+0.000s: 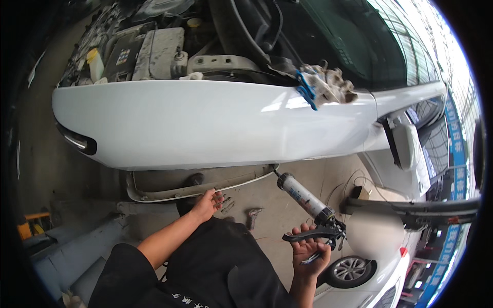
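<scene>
My right hand [308, 256] is wrapped round the handle and trigger of a caulking gun [304, 195] with a pale cartridge. The gun slants up to the left, and its dark nozzle reaches the right end of a long curved white trim strip [246, 181]. That strip sits just below the lower edge of a white car fender [205, 123]. My left hand [205, 204] is closed on the strip's near edge, thumb and fingers pinching it. A small metallic piece [311, 257] shows by my right palm; I cannot make out what it is.
The engine bay [149, 51] lies uncovered beyond the fender. Work gloves [334, 84] rest on the fender's top edge. A side mirror [404, 146] juts out at right. On the floor lie a pistol-shaped tool [252, 216] and a greyish glove [227, 205]. Another white car's wheel [351, 270] stands lower right.
</scene>
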The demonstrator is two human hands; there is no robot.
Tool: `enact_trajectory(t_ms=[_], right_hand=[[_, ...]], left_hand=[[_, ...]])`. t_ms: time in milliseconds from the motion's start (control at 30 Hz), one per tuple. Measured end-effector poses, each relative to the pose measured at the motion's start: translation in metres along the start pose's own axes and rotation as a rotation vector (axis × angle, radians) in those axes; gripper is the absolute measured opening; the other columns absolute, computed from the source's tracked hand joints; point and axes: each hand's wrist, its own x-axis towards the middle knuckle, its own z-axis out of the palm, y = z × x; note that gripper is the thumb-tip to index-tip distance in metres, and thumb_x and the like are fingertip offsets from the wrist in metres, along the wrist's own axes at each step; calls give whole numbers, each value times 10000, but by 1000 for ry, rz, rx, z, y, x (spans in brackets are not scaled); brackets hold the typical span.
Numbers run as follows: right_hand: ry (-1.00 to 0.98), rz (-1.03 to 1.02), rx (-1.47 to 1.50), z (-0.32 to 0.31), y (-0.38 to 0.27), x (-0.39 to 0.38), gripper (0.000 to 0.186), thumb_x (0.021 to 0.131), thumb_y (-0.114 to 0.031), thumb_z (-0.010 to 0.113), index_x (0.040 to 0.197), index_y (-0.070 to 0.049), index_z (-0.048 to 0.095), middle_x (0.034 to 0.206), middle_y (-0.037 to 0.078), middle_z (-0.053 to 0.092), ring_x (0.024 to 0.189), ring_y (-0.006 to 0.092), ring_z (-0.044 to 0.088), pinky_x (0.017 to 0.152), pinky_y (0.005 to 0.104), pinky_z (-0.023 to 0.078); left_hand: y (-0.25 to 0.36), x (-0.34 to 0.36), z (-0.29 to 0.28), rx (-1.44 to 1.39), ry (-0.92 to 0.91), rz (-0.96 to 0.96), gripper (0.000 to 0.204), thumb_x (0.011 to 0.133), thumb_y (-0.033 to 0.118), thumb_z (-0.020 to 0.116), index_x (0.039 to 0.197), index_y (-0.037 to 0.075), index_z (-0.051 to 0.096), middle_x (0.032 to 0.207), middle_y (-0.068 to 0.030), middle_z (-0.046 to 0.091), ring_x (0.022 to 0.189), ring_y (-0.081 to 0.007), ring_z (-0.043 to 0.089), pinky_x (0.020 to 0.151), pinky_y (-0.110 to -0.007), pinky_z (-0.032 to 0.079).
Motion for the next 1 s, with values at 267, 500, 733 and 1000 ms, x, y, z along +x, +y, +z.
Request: enact_trajectory(t_ms=[267,500,733,1000], right_hand=[[5,-9,-22,14,3,3,554,745,-224,515,1236,30,480,1223,245,504,1129,452,504,1007,615,370],[-21,21,-59,19,10,11,509,748,-211,484,1203,10,535,1202,220,543,1100,445,532,998,621,375],[-48,46,-73,20,13,6,505,734,-199,507,1202,-12,526,1163,207,558,1073,404,567,971,599,414],[-15,48,-82,15,4,-7,536,712,-183,529,1219,-11,498,1176,219,549,1075,413,566,977,620,401]], left_hand=[[-2,0,-1,-4,-29,9,197,918,269,548,1043,117,540,1006,-21,576,914,-187,590,710,-370,465],[-1,-1,0,-4,-27,-10,210,919,284,547,1043,115,534,1016,-23,573,914,-193,583,714,-378,467],[-3,3,-3,-12,-41,-9,215,921,294,546,1042,117,527,1026,-30,569,908,-199,573,715,-387,464],[-3,13,-13,24,-48,-15,285,926,365,523,1043,110,571,1008,-11,607,945,-184,585,778,-374,454]])
